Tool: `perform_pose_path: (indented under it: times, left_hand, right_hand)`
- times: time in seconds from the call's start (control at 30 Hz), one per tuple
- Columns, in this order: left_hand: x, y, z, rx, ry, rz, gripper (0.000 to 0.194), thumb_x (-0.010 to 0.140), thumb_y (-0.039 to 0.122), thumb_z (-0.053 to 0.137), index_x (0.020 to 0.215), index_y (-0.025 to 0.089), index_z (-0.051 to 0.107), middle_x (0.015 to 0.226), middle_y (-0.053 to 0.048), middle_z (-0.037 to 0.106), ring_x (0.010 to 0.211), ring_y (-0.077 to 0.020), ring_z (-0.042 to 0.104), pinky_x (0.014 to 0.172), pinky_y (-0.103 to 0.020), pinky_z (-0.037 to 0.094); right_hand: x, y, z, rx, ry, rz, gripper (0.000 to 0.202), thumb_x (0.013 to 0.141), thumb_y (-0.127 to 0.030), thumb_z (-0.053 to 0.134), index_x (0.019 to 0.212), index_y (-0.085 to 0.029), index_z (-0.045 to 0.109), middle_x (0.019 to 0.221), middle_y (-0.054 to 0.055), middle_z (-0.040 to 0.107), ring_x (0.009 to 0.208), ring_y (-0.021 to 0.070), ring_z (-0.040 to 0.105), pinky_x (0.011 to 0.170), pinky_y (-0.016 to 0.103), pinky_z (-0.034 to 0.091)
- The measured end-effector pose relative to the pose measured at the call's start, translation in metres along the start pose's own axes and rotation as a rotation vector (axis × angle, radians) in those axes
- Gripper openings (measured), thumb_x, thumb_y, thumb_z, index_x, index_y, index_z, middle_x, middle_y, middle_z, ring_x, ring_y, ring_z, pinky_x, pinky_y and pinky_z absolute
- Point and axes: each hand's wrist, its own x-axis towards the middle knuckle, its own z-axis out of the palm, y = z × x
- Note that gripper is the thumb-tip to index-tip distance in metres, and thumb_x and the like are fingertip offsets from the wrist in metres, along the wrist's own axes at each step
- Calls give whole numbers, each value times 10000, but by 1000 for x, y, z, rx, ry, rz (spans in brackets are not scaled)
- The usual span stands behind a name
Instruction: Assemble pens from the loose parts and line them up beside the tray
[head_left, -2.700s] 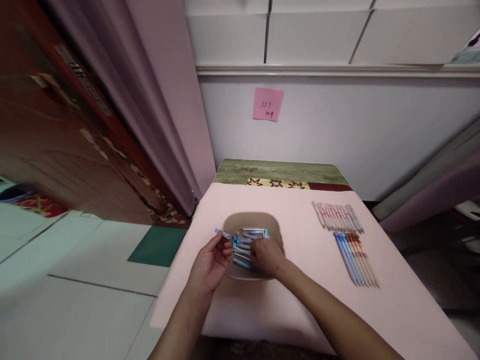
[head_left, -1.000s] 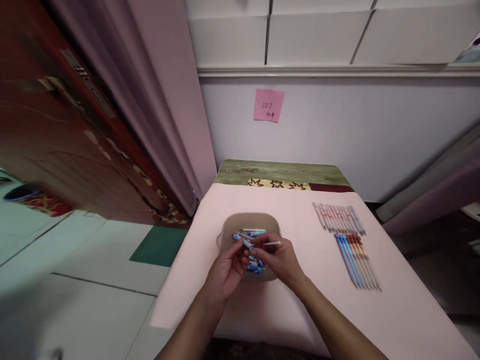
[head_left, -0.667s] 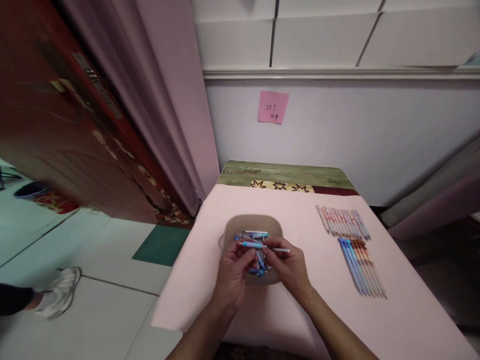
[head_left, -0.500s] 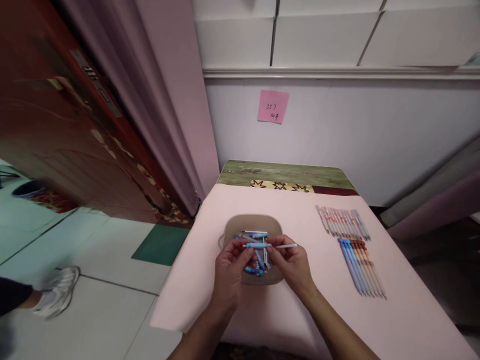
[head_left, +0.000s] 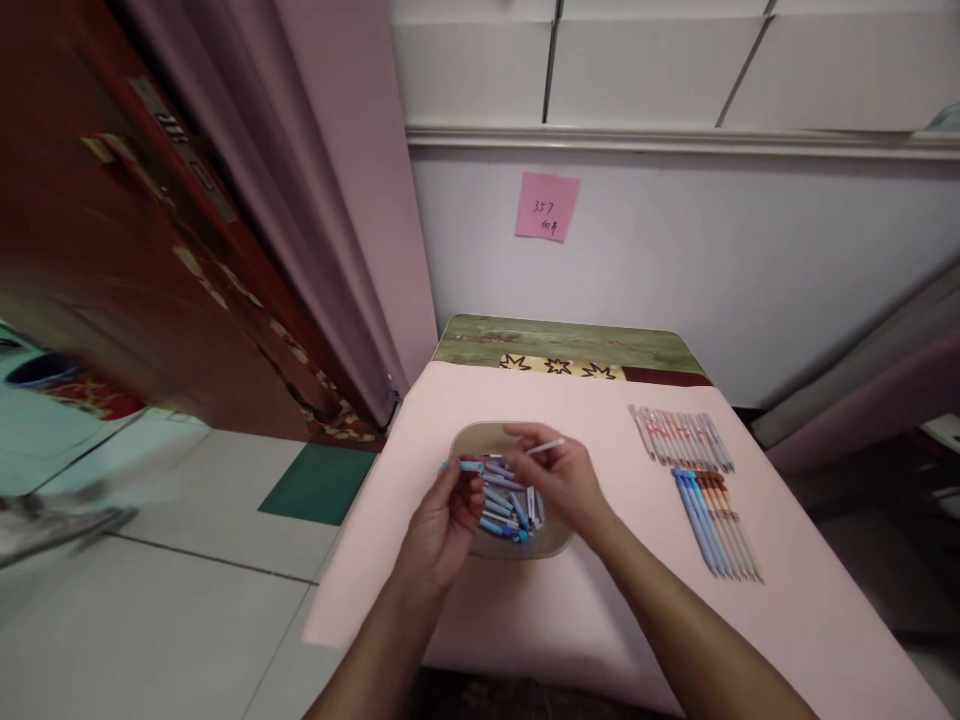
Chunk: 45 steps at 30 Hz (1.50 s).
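Observation:
My left hand (head_left: pixel 444 515) pinches a short light-blue pen barrel (head_left: pixel 466 466) over the left side of a greyish-brown basin (head_left: pixel 559 545). A thin white stick (head_left: pixel 546 446), like a pen refill, is held in my right hand (head_left: pixel 559 475), above the basin's right side. Inside the basin lie several blue, purple and white pen parts (head_left: pixel 499 505). On the right of the table, several slim pens with blue and brown tops (head_left: pixel 716 525) lie side by side. Behind them is a row of pale pens with reddish patterns (head_left: pixel 679 438).
A pink cloth (head_left: pixel 600 610) covers most of the table, with a green strip (head_left: pixel 570 335) at its back edge. A pink note (head_left: pixel 548 207) is on the wall. At left are a red door (head_left: pixel 150 300) and a person's blurred shoe (head_left: pixel 67 532).
My hands have moved apart, the left down and leftward with the blue barrel, the right upward with the white stick. The person's foot at left has shifted left.

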Motion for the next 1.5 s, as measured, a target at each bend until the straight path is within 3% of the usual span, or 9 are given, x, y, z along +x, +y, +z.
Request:
perform_pose_path:
  times: [0.1, 0.2, 0.33, 0.47, 0.57, 0.8, 0.93, 1.07, 1.5]
  left_hand:
    - [1, 19, -8, -58, 47, -10, 261, 946, 160, 411, 849, 60, 631, 776, -85, 662, 536, -49, 573, 456, -117, 485]
    - [3, 33, -15, -98, 96, 4, 280, 962, 178, 376, 881, 50, 612, 796, -90, 663, 527, -33, 567, 454, -95, 484]
    - [6, 35, -19, -101, 147, -24, 267, 959, 185, 391, 860, 52, 600, 763, -85, 664, 508, -33, 573, 445, -86, 489]
    - [7, 25, -21, -37, 170, -14, 228, 942, 154, 424, 850, 67, 613, 760, -90, 681, 535, -58, 616, 482, -108, 525]
    - [5, 18, -21, 35, 158, 22, 195, 908, 75, 455, 827, 68, 632, 795, -114, 699, 579, -88, 650, 535, -140, 557]
    - [8, 5, -27, 93, 98, -30, 196, 853, -5, 479, 825, 81, 652, 814, -108, 704, 616, -113, 665, 561, -176, 577]
    - [12, 0, -32, 129, 92, -29, 171, 854, 8, 494, 832, 82, 647, 802, -105, 704, 626, -108, 662, 574, -175, 574]
    - [12, -1, -32, 148, 92, -35, 171, 858, 6, 486, 821, 76, 637, 794, -107, 704, 619, -104, 658, 571, -174, 570]
    - [9, 0, -29, 158, 81, -69, 144, 850, 28, 511, 852, 88, 643, 751, -79, 687, 589, -102, 643, 530, -168, 549]
  right_hand:
    - [12, 16, -27, -79, 138, 17, 358, 836, -474, 571, 979, -150, 621, 694, 7, 634, 587, 120, 604, 565, 229, 502]
    - [11, 35, -41, -182, 68, 71, 365, 897, -488, 456, 876, -152, 598, 741, 32, 658, 620, 131, 629, 601, 241, 509]
    - [1, 46, -29, -559, -119, 193, 314, 940, -398, 385, 923, -175, 605, 711, 18, 688, 520, 124, 613, 549, 226, 464]
    - [0, 44, -12, -1172, -210, 250, 268, 906, -388, 488, 872, -188, 664, 812, 87, 721, 784, 209, 678, 680, 266, 454]
    - [6, 41, -12, -1355, -247, 259, 315, 928, -421, 443, 938, -203, 670, 895, 113, 721, 864, 237, 677, 690, 282, 451]
    - [17, 39, -23, -1424, -278, 233, 260, 927, -328, 452, 1012, -208, 667, 941, 108, 718, 905, 231, 673, 740, 287, 469]
    - [14, 50, -12, -1442, -341, 246, 198, 860, -179, 527, 945, -166, 705, 928, 141, 721, 894, 258, 683, 741, 306, 492]
    - [11, 62, 3, -1455, -372, 250, 255, 853, -75, 481, 930, -130, 718, 926, 171, 722, 882, 277, 692, 741, 333, 511]
    - [7, 63, 2, -1450, -310, 254, 200, 853, -133, 525, 938, -135, 707, 907, 165, 723, 866, 250, 694, 739, 290, 506]
